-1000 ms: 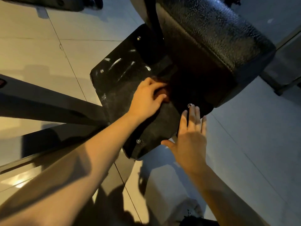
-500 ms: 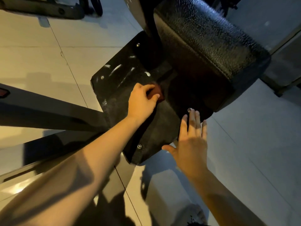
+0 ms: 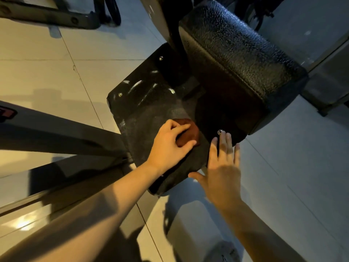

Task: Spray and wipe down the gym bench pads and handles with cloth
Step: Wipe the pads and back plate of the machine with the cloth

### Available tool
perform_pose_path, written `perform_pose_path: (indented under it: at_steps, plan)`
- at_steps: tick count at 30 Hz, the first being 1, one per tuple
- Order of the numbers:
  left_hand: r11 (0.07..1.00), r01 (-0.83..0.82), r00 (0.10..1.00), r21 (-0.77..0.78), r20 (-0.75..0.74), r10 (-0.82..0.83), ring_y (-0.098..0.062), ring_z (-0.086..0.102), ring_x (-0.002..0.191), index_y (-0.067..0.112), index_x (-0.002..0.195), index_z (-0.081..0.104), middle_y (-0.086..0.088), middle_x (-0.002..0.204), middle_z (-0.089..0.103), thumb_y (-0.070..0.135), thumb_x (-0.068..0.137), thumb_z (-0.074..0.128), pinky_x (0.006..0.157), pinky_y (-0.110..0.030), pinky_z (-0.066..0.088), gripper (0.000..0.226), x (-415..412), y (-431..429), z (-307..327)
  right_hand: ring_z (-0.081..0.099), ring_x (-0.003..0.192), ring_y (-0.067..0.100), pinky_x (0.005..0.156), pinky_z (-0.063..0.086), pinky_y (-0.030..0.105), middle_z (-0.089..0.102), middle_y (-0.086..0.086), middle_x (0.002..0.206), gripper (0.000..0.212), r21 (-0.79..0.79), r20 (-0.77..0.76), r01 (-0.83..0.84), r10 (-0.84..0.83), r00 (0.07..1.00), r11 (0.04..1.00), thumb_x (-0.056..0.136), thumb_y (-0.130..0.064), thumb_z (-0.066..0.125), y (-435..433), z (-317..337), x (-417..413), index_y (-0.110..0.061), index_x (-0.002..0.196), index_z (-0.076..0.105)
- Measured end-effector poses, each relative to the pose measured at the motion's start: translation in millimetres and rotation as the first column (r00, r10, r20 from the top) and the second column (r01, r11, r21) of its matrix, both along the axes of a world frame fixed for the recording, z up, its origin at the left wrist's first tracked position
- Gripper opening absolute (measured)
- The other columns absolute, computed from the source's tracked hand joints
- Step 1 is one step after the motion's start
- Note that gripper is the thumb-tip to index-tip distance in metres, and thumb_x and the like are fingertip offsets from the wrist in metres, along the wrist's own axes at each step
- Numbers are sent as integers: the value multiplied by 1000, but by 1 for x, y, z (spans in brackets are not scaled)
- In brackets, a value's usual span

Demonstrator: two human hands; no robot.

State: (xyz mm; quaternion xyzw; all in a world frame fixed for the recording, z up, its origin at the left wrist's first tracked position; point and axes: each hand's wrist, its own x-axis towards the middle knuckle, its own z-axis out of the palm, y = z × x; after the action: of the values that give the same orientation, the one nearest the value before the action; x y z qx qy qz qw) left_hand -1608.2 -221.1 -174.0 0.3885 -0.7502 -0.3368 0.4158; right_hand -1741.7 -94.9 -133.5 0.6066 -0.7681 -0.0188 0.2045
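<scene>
Crossing up from the bottom of the frame, two bare forearms meet at a black textured plate in the centre. The left hand presses a rust-brown cloth onto the plate, fingers curled over it and thumb clamped at its near side. The right hand lies flat just beside it, fingers straight and close together (tips by a silver screw). Beyond, toward the upper right, sits the black bench pad. Pale glossy floor tiles spread around, and a dark frame bar runs in from the left.

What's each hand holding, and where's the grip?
Left hand grips the bunched brown cloth from above, curled over its top and left side. Right hand holds nothing, held flat and open.
</scene>
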Motion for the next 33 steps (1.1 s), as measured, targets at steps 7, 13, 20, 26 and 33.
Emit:
perform_pose_path:
  at_steps: [7,13,20,26,33]
  plan:
    - [993,85,980,85,170,-98,-14,53,109,23,141,61,6,115,50,36,85,79,99,-29,45,60,39,26,-17,16,154,40,123,7,54,22,28,164,133,41,5,42,-43,999,998,59,-78,77,-4,1,2,4,153,33]
    - [831,3,998,557,52,-39,-17,69,101,24,111,75,5,106,72,30,87,79,97,-40,55,25,66,27,17,14,155,38,124,13,55,24,23,164,97,105,105,72,-83,991,992,81,-63,74,-2,24,17,-6,152,41]
    - [634,12,999,773,-42,32,-23,71,96,8,110,72,-9,103,76,32,82,84,77,-35,54,39,81,30,65,71,86,23,80,59,41,75,2,87,20,17,935,87,-47,350,996,95,-32,71,-5,51,46,-13,95,74]
    - [539,176,983,824,-124,-133,-23,67,101,13,104,71,-11,109,72,13,91,70,76,-30,56,13,93,42,104,75,85,20,83,62,33,77,5,90,20,67,998,49,-66,-13,997,91,-22,77,-12,71,60,-13,108,74]
    - [567,203,962,799,-55,-266,-31,69,107,10,104,73,-15,105,75,6,91,69,90,-40,58,14,122,34,134,75,80,18,79,62,33,76,4,86,14,49,997,18,-47,-65,999,89,-12,78,-15,86,71,-15,101,72]
